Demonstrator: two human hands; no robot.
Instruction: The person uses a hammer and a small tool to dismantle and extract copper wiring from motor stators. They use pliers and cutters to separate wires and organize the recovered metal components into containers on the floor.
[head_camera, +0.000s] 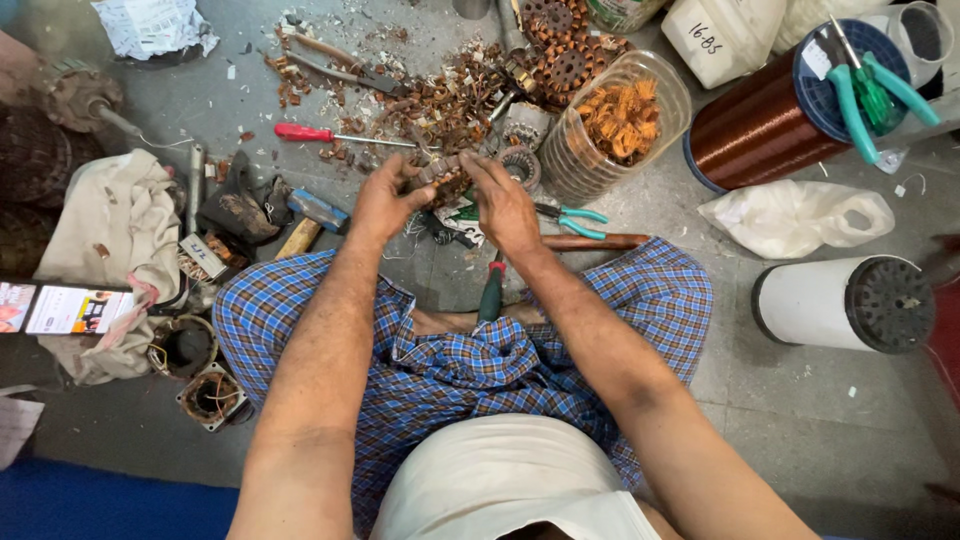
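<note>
Both the left hand (385, 200) and the right hand (503, 205) are closed around a small motor core (440, 178), held above the floor (800, 400) before the knees. It appears rigid, metallic and fairly heavy; its copper windings look fragile, so grip the steel body at both ends.

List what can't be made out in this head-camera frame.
- Small metal part in the head view: mostly covered by the left hand and right hand, so its shape is unclear.
- Green-handled tool: its tip is hidden behind the right wrist.
- Copper wire spool: its far face is partly covered by green pliers.
- White container: cut off by the top edge.
</note>
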